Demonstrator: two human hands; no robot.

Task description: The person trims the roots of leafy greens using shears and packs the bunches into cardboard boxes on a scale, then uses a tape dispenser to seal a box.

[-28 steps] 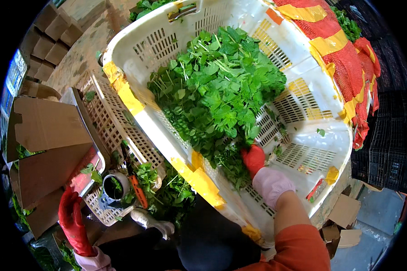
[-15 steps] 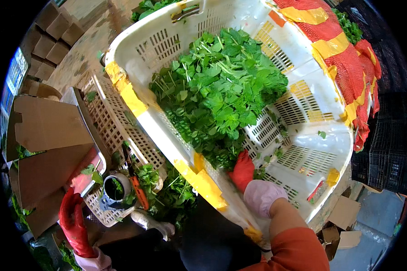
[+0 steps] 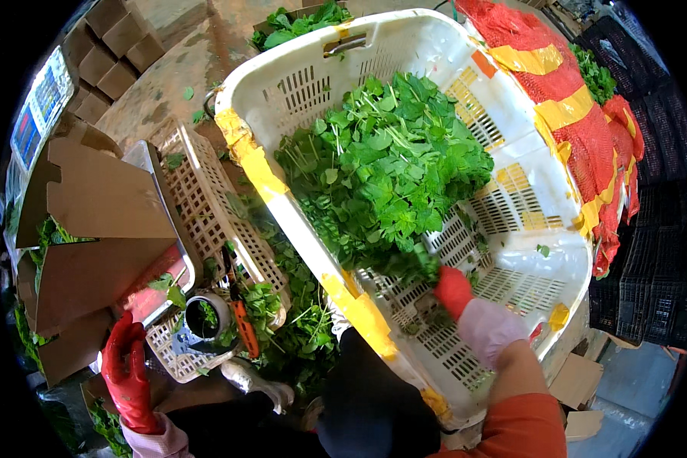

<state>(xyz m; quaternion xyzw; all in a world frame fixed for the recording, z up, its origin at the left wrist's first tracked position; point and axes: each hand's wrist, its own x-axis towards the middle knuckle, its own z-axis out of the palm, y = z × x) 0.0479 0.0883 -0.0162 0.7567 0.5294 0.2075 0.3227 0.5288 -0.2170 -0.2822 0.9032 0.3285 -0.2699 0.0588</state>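
Rather blurred, right hand (image 3: 454, 295) against leafy greens (image 3: 393, 172), grip (partly hidden) unclear

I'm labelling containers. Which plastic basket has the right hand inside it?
The large white basket, patched with yellow tape; the right hand is at the leafy greens inside. The smaller cream basket shows no tape.

On the near left, the left hand (image 3: 127, 374) is showing glossy red; rightward, the right hand (image 3: 454, 292) is showing red with a pink cuff (image 3: 490, 328). Leaves (image 3: 404, 168) are glowing green, the basket (image 3: 301, 229) is showing white, and far-right mesh (image 3: 582, 158) is wearing red with yellow stripes.
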